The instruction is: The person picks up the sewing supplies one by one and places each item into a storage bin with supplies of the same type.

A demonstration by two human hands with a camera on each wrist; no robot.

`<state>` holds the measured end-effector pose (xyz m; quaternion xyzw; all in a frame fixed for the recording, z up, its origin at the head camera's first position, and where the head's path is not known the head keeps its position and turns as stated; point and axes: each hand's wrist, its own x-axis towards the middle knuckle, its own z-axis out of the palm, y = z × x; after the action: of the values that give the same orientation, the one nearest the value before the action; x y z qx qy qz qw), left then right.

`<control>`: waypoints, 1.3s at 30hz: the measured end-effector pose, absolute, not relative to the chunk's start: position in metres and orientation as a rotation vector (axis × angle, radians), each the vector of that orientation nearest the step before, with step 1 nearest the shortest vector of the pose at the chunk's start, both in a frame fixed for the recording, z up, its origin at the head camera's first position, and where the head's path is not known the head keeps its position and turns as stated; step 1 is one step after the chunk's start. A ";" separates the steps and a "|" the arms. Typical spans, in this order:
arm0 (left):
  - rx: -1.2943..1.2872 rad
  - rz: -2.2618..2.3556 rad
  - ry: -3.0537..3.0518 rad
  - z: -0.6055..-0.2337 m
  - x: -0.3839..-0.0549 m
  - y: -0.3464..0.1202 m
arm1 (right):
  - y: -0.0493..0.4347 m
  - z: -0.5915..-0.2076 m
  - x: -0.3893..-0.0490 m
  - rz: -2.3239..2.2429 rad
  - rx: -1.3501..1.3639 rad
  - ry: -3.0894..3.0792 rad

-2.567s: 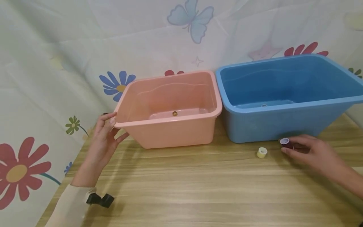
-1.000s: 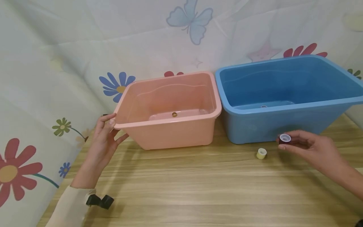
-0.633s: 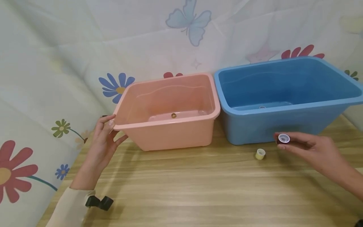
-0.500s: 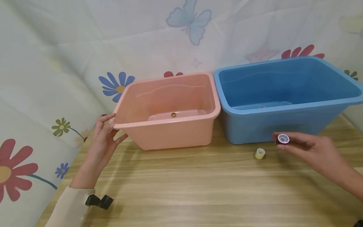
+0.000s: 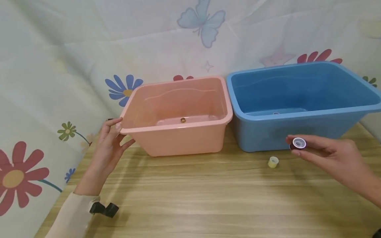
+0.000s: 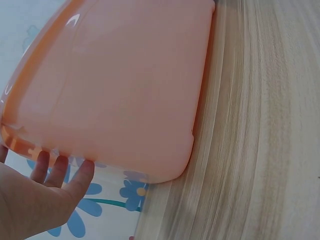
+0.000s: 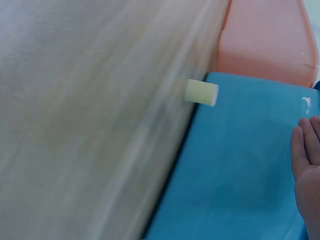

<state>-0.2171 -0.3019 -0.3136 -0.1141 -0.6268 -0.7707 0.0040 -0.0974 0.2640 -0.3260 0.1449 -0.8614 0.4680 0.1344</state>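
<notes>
My left hand (image 5: 110, 142) grips the left end of the pink plastic bin (image 5: 184, 140), with its thumb at the rim's front corner. In the left wrist view, several of its fingertips (image 6: 82, 175) touch the bin's side. Over the table, in front of the blue bin (image 5: 279, 132), my right hand (image 5: 336, 158) pinches a small dark purple roll (image 5: 293, 146) with a white core between thumb and fingers. That roll is out of sight in the right wrist view. A small pale yellow roll (image 5: 273, 162) with a white core stands on the table, left of the right hand.
The two bins stand side by side at the back of the wood-grain table (image 5: 190, 198), before a patterned cloth (image 5: 148, 33). Inside the pink bin lies a small gold-brown ring-shaped item (image 5: 183, 120). A small pale-rimmed item (image 5: 276, 113) shows partly in the blue bin.
My right hand has raised the purple roll a little from near the tabletop and tilted its white face toward me. The left hand keeps its place on the pink bin.
</notes>
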 end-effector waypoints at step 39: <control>-0.341 -2.410 -1.965 -0.315 -0.215 -0.301 | 0.271 -0.260 -0.110 1.031 0.465 -2.559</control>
<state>-0.2154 -0.3011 -0.3148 -0.1089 -0.6280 -0.7705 0.0067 -0.1098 0.2708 -0.2599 0.1636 -0.9012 0.3630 0.1713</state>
